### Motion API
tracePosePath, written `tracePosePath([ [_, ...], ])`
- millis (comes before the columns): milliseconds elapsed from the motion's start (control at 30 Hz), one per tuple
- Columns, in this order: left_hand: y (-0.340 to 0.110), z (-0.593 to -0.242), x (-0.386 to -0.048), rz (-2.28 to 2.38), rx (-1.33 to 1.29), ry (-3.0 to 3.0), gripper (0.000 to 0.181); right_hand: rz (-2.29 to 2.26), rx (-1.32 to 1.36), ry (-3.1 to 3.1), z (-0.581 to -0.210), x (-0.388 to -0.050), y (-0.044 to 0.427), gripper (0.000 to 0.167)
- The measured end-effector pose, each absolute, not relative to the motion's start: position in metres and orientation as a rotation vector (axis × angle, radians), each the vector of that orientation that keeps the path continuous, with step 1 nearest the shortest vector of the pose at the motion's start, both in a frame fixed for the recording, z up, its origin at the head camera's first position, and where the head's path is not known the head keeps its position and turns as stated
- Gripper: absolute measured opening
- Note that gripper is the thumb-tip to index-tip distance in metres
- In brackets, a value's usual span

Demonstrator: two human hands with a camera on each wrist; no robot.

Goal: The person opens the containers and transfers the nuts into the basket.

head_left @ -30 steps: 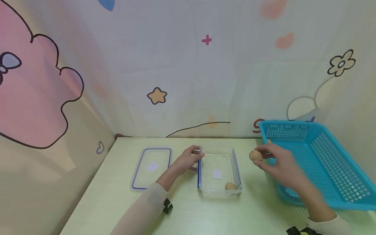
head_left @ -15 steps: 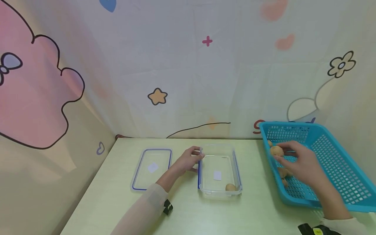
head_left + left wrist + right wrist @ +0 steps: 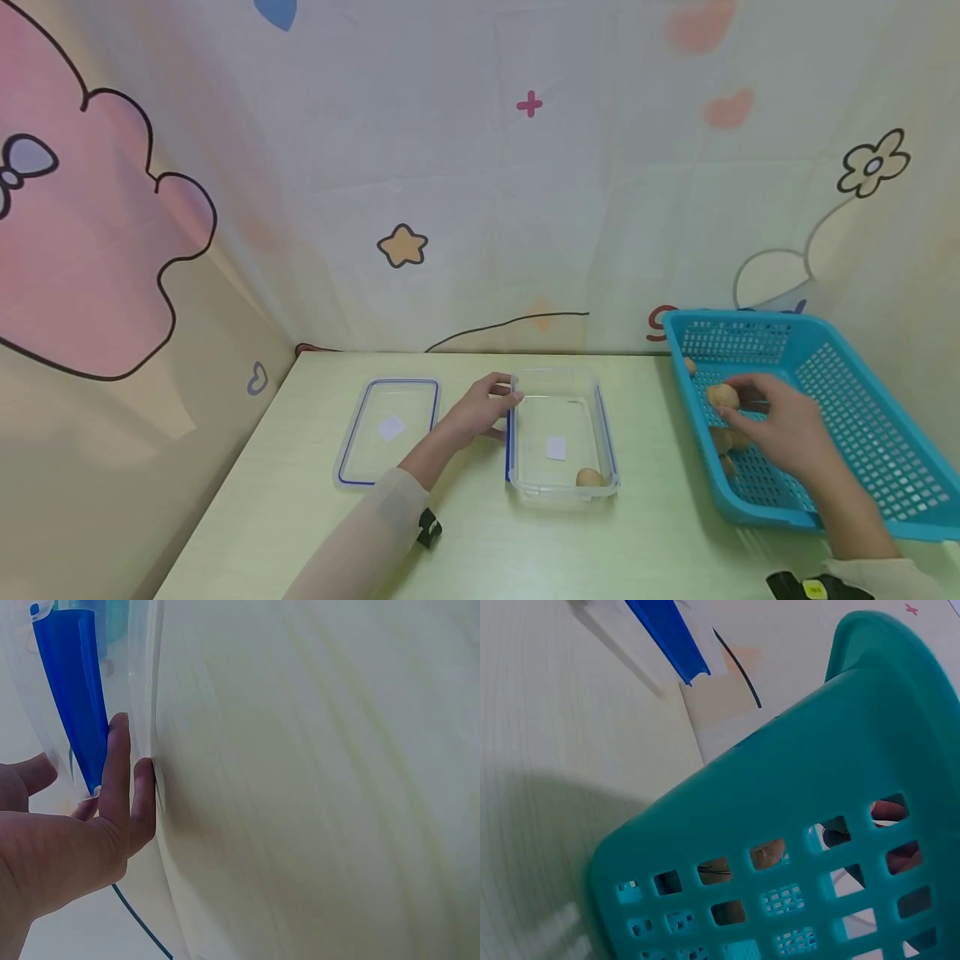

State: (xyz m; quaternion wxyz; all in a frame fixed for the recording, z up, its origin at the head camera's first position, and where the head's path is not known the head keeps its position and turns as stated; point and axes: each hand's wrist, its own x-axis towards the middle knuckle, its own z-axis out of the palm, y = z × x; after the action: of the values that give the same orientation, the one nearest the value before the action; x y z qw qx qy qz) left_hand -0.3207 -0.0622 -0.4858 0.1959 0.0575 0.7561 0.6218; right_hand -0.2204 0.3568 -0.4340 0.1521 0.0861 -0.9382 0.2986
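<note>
In the head view, my left hand grips the left wall of a clear plastic food container, its thumb over the rim. A tan walnut lies in the container's front right corner. My right hand pinches another round tan walnut between thumb and fingers, over the left part of the blue basket. Several more walnuts lie along the basket's left side, partly behind the hand. The left wrist view shows fingers beside the container's blue latch. Through the right wrist view's basket holes, fingers are only partly visible.
A clear lid with a blue seal lies flat on the pale table, left of the container. The basket takes up the table's right side. A patterned cloth hangs behind the table's back edge.
My right hand, holding the walnut, has moved right from beside the basket's left rim to over its inside, then slightly farther right. The left hand and container have stayed in place.
</note>
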Motion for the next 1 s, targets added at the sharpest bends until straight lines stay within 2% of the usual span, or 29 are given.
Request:
tracePosePath([
  [533,-0.062,-0.488,-0.321,1.762,0.160,2.112,0.049,0.852,0.262,-2.797,-0.438,-0.223,0.356,0.042],
  [1000,-0.063,-0.486,-0.319,1.758,0.170,2.113,0.050,0.804,0.299,-2.689,-0.434,-0.219,0.349,0.035],
])
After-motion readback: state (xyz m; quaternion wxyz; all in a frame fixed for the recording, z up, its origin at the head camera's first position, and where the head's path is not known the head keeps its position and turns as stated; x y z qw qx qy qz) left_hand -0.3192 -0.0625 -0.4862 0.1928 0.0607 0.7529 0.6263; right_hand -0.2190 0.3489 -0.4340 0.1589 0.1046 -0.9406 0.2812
